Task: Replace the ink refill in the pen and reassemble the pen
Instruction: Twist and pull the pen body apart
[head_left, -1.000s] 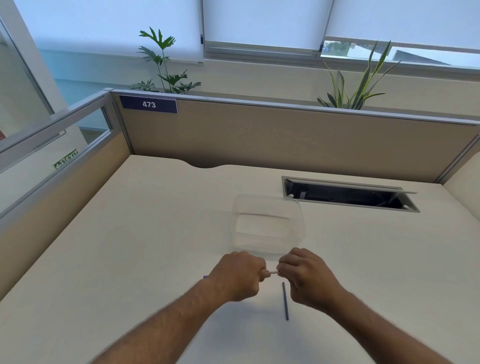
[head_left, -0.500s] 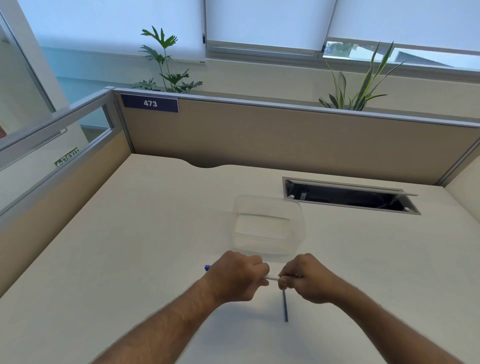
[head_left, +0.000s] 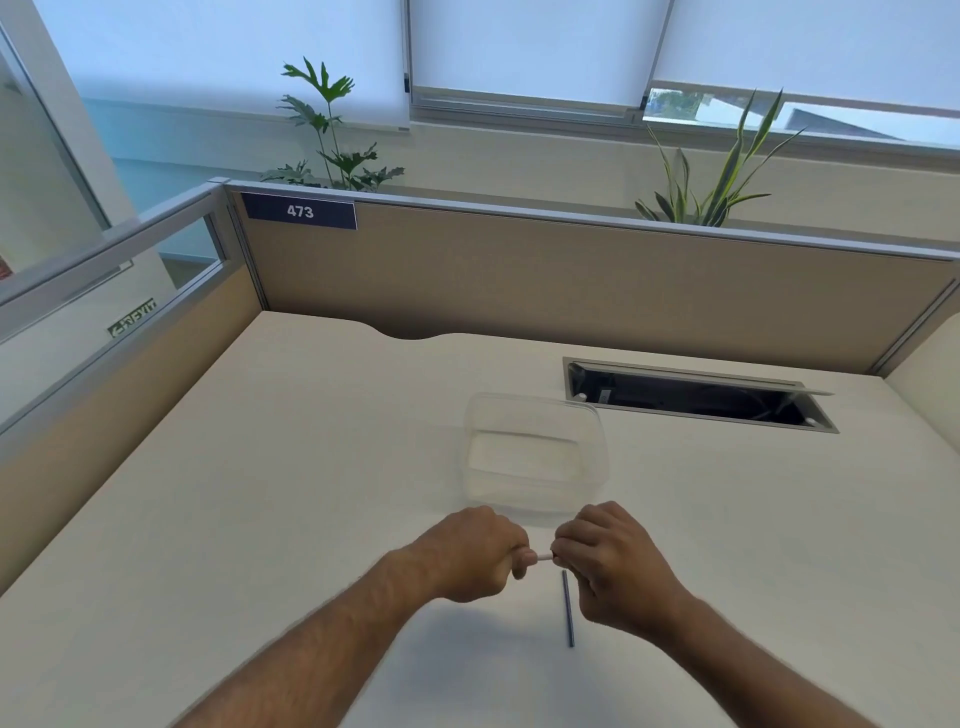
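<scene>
A white pen (head_left: 543, 557) is gripped at both ends by two closed hands, low over the pale surface (head_left: 260, 519).

The left hand (head_left: 470, 558) is closed as a fist around one end of the pen, and the right hand (head_left: 615, 566) is closed around the other end, so only a short white piece is seen between them. A thin dark refill (head_left: 568, 608) is laid on the surface at 6 o'clock from the pen, just beside the right hand; it cannot be told if it is touched by the hand. A clear plastic box (head_left: 535, 447) is placed at 12 o'clock from the hands, near them. An open cable slot (head_left: 691, 397) is found at 2 o'clock, well apart. A plate with the number 473 (head_left: 300, 211) is fixed on the partition at 11 o'clock.
</scene>
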